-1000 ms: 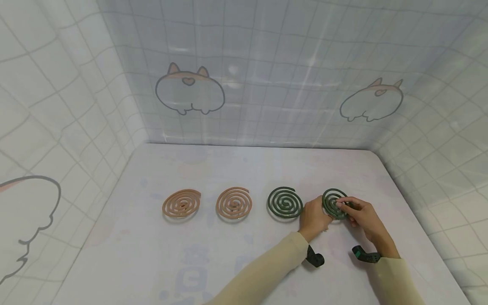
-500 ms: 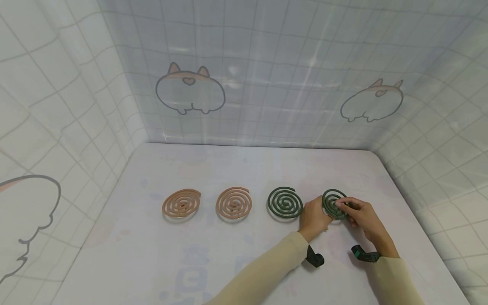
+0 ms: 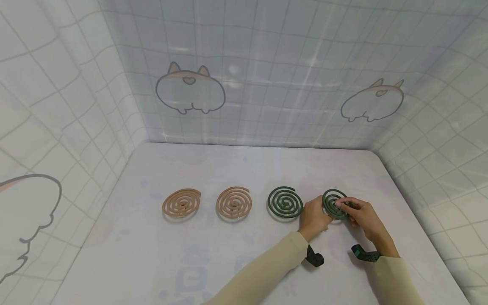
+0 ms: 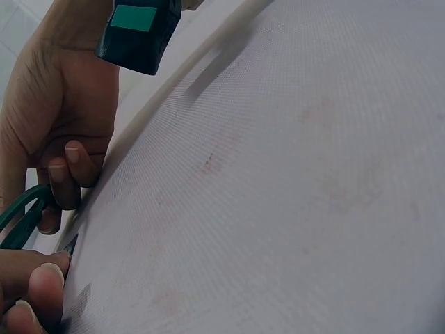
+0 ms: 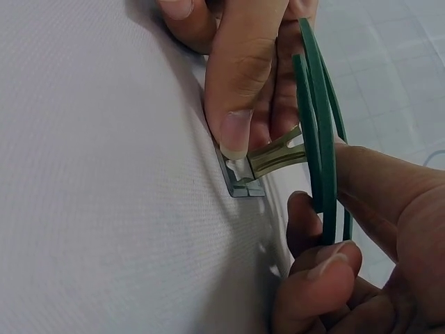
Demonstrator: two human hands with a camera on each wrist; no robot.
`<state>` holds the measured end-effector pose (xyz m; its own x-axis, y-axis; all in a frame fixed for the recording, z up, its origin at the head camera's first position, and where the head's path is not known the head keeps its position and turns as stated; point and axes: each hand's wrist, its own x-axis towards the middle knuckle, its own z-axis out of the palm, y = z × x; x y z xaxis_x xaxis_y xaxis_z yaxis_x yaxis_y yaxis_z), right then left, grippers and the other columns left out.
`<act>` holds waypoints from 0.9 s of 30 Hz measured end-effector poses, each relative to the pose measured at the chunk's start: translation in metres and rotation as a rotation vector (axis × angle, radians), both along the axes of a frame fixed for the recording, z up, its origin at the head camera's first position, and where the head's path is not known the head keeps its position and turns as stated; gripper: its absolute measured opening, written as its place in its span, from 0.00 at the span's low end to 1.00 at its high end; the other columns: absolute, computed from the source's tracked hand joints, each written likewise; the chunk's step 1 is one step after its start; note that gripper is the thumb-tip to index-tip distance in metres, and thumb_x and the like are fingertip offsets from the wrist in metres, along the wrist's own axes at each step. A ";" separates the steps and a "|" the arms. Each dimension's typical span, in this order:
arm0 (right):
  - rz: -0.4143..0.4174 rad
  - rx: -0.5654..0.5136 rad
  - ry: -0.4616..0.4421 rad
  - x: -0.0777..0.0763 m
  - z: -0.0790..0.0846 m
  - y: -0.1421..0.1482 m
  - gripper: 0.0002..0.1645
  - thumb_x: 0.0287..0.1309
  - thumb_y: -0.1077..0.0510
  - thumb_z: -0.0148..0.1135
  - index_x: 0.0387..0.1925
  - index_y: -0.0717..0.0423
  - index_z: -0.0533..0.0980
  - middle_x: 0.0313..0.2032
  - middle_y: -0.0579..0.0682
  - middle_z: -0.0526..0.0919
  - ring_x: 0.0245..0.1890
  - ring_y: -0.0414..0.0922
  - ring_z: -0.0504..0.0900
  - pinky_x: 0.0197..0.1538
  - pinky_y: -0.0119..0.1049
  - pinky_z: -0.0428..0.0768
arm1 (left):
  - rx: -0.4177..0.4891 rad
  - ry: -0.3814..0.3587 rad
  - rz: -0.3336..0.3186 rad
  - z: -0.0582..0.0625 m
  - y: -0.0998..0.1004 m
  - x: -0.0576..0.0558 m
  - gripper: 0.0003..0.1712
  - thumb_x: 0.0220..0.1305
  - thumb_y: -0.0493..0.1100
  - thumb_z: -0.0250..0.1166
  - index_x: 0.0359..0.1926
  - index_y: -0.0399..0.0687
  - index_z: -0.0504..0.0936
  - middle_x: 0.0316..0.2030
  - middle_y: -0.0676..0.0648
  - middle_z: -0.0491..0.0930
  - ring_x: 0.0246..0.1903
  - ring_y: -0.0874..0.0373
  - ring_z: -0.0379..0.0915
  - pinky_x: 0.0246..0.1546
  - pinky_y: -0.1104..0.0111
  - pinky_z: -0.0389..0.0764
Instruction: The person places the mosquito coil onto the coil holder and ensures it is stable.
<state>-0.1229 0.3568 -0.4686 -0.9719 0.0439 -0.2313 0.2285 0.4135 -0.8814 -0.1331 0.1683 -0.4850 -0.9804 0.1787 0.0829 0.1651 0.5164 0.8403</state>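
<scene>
At the right end of a row, a green mosquito coil [image 3: 325, 206] stands tilted up between the two hands. My right hand [image 3: 364, 216] pinches it, thumb and fingers near its middle in the head view. Seen from the right wrist, the coil [image 5: 322, 139] is nearly edge-on, and a small metal coil stand [image 5: 277, 161] reaches up to it from a flat base on the table. My left hand [image 3: 314, 217] holds that stand low down, its thumb on the metal base and its fingers behind. The left hand hides the stand in the head view.
Left of the hands, a second green coil [image 3: 285, 204] sits close beside the left hand. Two brown coils [image 3: 234, 204] are farther left. Black camera straps [image 3: 365, 254] are on both wrists. Tiled-print walls [image 3: 248, 84] enclose the pale table [image 3: 152, 262] behind and at the sides.
</scene>
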 end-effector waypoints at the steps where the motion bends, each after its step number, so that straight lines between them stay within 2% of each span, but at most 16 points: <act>1: 0.003 0.000 -0.001 0.000 0.000 0.000 0.21 0.65 0.46 0.71 0.50 0.57 0.82 0.26 0.42 0.73 0.19 0.40 0.67 0.22 0.35 0.73 | -0.005 -0.002 0.002 0.000 0.000 0.000 0.14 0.54 0.46 0.80 0.40 0.55 0.85 0.16 0.63 0.75 0.18 0.74 0.68 0.28 0.80 0.70; 7: -0.001 -0.003 -0.003 0.000 -0.001 0.000 0.22 0.65 0.46 0.71 0.50 0.58 0.82 0.28 0.43 0.73 0.20 0.40 0.67 0.22 0.36 0.73 | -0.017 -0.026 0.006 -0.001 0.002 -0.001 0.13 0.55 0.47 0.80 0.38 0.56 0.84 0.16 0.64 0.74 0.20 0.74 0.69 0.29 0.80 0.69; 15: 0.002 -0.016 0.013 0.001 -0.002 -0.001 0.22 0.65 0.48 0.71 0.50 0.60 0.82 0.28 0.43 0.73 0.19 0.40 0.66 0.21 0.35 0.73 | -0.004 -0.014 0.001 -0.002 0.001 -0.001 0.15 0.52 0.44 0.80 0.39 0.54 0.84 0.22 0.61 0.80 0.23 0.72 0.73 0.30 0.79 0.72; 27: 0.000 -0.028 0.024 0.002 -0.002 -0.002 0.22 0.65 0.48 0.71 0.50 0.62 0.81 0.29 0.42 0.74 0.18 0.39 0.65 0.20 0.35 0.72 | -0.004 -0.056 0.013 0.001 0.000 0.000 0.13 0.55 0.45 0.79 0.37 0.54 0.82 0.15 0.62 0.73 0.15 0.73 0.67 0.26 0.79 0.69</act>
<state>-0.1211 0.3553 -0.4705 -0.9772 0.0373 -0.2091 0.2069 0.3889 -0.8978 -0.1333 0.1687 -0.4842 -0.9857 0.1662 0.0268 0.1109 0.5213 0.8461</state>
